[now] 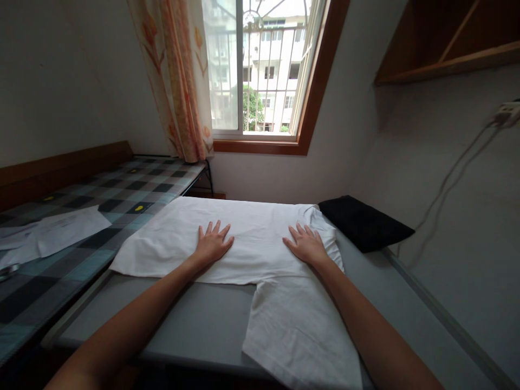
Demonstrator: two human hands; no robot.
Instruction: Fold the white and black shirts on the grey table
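Observation:
A white T-shirt (252, 233) lies sideways on a grey table (203, 319), its hem to the left and one sleeve stretching toward the front edge. My left hand (213, 243) rests flat on the middle of the shirt, fingers spread. Farther right, near the collar end, my right hand (307, 244) also lies palm down on the fabric with its fingers apart. Small creases show in the cloth just right of that hand. Neither hand grips anything.
A black folded item (363, 222) sits at the table's back right. On the left, a bed with a checked cover (162, 176) holds white papers (69, 230). A curtain (182, 81) hangs by the window, and a wooden shelf (447, 67) juts from the right wall.

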